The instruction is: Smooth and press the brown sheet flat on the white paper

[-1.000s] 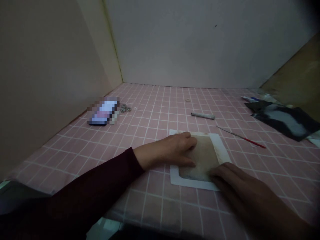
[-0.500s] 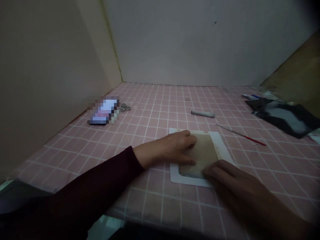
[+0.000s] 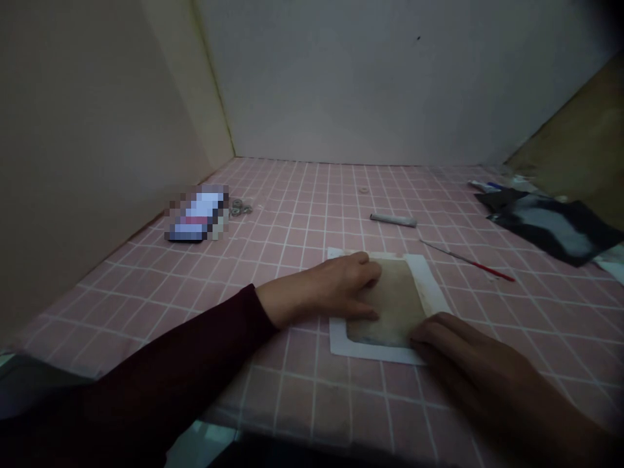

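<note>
A flat tan square sheet (image 3: 392, 299) lies on a larger white sheet (image 3: 390, 352) near the table's front edge. My left hand (image 3: 344, 283) rests on the tan sheet's left side, its thumb and fingers spread apart. At the tan sheet's lower right corner is my right hand (image 3: 463, 354), its fingers pressed together; the fingertips are dark and blurred, and anything between them is hidden. Behind the sheets lie a grey tube (image 3: 392, 220) and a thin tool with a red handle (image 3: 490, 270).
A phone (image 3: 197, 214), blurred out, lies at the left beside several small grey rings (image 3: 237, 208). One pale ring (image 3: 363, 190) is farther back. A black plastic bag (image 3: 556, 224) is at the right. Walls border the pink gridded table (image 3: 292, 227).
My right hand has shifted slightly to the right along the tan sheet's lower corner. My left hand stays in place on the sheet. The whole view has moved a little.
</note>
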Tool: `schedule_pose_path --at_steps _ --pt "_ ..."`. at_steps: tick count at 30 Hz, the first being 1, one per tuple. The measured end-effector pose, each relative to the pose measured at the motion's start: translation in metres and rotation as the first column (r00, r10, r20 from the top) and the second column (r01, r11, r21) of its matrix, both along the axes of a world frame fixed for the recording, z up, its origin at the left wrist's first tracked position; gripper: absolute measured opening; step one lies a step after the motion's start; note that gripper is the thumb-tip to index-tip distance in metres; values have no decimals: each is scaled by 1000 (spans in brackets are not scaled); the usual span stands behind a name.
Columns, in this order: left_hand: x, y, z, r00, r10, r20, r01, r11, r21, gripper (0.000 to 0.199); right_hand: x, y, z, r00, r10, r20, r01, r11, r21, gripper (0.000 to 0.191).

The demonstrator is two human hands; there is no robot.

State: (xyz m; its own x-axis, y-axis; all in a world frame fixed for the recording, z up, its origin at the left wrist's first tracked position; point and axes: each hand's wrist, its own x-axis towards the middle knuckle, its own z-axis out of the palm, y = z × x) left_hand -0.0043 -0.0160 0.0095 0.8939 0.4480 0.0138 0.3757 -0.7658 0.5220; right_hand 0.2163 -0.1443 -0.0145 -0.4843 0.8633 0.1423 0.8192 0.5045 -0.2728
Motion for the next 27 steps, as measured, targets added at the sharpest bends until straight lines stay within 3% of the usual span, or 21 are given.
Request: schedule_pose_path --at_steps 4,9,16,21,27 --pt "-1 1 -1 999 -32 11 32 999 17 30 6 -2 7 998 -54 19 53 999 10 16" --pt "0 3 -6 1000 15 -10 -15 999 38 30 -14 0 13 996 67 -53 -68 997 -25 23" --pt "3 2 -3 998 29 -54 -28 999 21 32 -3 -2 16 995 -65 -74 63 998 -31 17" --pt "3 0 1 994 60 -87 -57 998 37 33 -20 2 15 997 46 -65 -49 997 -54 14" --pt "4 2 -1 997 31 -73 -27 999 47 31 -5 -3 18 997 -65 -29 64 997 -34 16"
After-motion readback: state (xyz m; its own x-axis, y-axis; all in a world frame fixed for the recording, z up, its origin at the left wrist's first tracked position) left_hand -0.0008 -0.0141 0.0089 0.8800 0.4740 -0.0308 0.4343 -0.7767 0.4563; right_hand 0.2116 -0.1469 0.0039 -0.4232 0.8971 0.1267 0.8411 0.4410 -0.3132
